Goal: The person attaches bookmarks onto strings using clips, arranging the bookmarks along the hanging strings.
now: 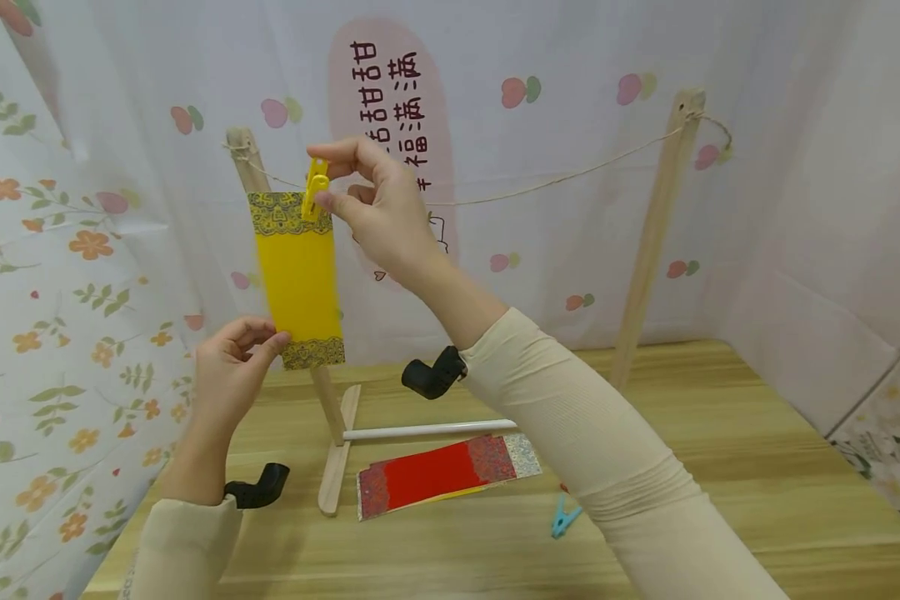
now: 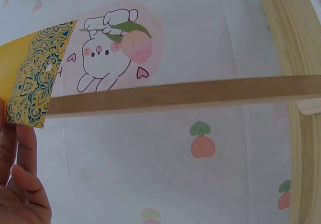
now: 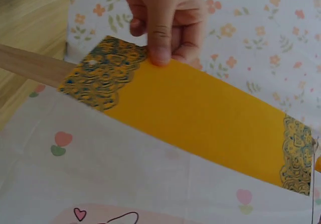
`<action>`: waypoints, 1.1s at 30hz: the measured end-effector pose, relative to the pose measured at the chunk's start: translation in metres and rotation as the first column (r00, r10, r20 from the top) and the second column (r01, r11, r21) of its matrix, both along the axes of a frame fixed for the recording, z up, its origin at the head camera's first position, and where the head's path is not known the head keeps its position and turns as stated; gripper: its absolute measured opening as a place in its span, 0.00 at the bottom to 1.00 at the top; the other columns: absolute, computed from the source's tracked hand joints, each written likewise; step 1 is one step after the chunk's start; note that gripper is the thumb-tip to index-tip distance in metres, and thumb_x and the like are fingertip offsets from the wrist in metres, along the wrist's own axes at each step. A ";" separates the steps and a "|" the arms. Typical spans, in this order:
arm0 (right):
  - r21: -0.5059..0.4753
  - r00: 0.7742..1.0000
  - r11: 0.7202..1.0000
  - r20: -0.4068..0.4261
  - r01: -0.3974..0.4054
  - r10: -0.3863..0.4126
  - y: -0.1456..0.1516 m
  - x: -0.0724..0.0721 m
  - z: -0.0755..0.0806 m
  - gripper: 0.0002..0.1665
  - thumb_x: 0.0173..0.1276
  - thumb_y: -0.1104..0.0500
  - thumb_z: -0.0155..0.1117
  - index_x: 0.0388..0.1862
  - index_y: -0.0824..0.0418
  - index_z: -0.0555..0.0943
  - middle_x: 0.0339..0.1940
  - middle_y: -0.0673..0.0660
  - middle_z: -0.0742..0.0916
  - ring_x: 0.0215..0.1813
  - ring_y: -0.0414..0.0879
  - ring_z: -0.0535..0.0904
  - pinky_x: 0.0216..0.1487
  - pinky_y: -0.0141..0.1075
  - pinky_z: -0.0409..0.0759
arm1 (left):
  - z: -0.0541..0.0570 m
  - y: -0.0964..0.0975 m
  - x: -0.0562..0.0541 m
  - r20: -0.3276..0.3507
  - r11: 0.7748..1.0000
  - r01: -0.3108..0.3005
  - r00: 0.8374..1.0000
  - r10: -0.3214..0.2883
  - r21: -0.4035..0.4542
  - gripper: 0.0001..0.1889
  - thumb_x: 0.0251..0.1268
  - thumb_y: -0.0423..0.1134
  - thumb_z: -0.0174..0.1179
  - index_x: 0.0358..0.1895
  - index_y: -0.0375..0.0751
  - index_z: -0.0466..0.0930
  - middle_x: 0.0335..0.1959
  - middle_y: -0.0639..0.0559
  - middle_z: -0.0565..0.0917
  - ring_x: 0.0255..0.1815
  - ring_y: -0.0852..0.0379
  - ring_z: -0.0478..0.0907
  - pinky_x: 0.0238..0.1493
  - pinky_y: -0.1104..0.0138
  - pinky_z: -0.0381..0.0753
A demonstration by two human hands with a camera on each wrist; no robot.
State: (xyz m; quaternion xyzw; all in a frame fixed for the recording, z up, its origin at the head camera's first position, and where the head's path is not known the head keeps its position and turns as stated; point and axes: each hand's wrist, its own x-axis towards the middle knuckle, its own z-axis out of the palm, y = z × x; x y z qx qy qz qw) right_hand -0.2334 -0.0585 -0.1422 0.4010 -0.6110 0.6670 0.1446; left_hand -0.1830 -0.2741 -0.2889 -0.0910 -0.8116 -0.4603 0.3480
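Note:
A yellow card [image 1: 297,287] with dark lace-like patterned bands at both ends hangs upright at the twine [image 1: 562,183], near the left wooden post. With thumb and fingers, my left hand [image 1: 232,367] pinches its left edge low down; the right wrist view shows the thumb lying flat on the card's face. My right hand [image 1: 386,204] grips a yellow clothespin [image 1: 316,188] between thumb and fingers, the pin overlapping the card's top right corner. In the left wrist view the patterned lower end [image 2: 37,78] has a small hole.
Two wooden posts [image 1: 656,233] carry the twine, with a white rod [image 1: 431,430] low between them. A red card [image 1: 438,473] lies over other cards on the wooden table [image 1: 435,558]. Right of them lies a blue clothespin [image 1: 565,518]. A printed cloth [image 1: 540,275] hangs behind.

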 end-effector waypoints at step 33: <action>0.050 0.987 0.991 0.104 0.121 -0.126 -0.020 -0.011 0.041 0.16 0.65 0.72 0.65 0.51 0.62 0.83 0.45 0.55 0.86 0.43 0.38 0.76 0.37 0.23 0.72 | 0.007 0.001 -0.012 -0.016 0.998 0.041 0.999 -0.040 0.045 0.05 0.65 0.29 0.64 0.37 0.28 0.81 0.27 0.75 0.84 0.29 0.77 0.81 0.27 0.80 0.75</action>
